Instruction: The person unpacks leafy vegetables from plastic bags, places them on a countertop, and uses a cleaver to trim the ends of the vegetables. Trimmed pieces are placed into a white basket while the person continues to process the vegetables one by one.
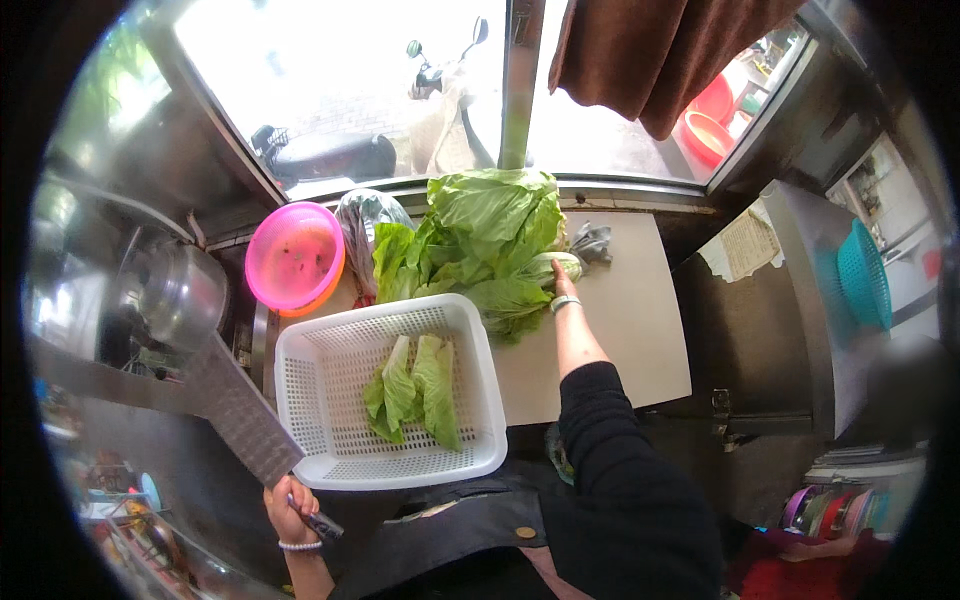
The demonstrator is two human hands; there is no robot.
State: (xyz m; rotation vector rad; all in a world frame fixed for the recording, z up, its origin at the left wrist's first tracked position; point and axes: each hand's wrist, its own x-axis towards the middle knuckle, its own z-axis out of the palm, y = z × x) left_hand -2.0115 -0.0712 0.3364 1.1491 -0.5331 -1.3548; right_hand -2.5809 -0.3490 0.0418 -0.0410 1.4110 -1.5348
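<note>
My left hand (291,511) grips the dark handle of a broad cleaver (244,412), its blade pointing up and left beside the basket. A white perforated plastic basket (322,405) stands in front of me, with a few loose green leaves (420,390) inside. Behind it, a pile of leafy green cabbage (495,217) covers part of a pale board (622,322). My right hand (564,281) is on a pale green cabbage head (544,268) at the pile's right side; the leaves and the head hide most of its fingers.
Left of the pile stand a pink strainer (294,247) and a clear plastic bag (367,214). A metal pot (180,292) is farther left. A window frame (517,97) bounds the back. A teal basket (862,277) sits at right; another person's arm (821,551) shows lower right.
</note>
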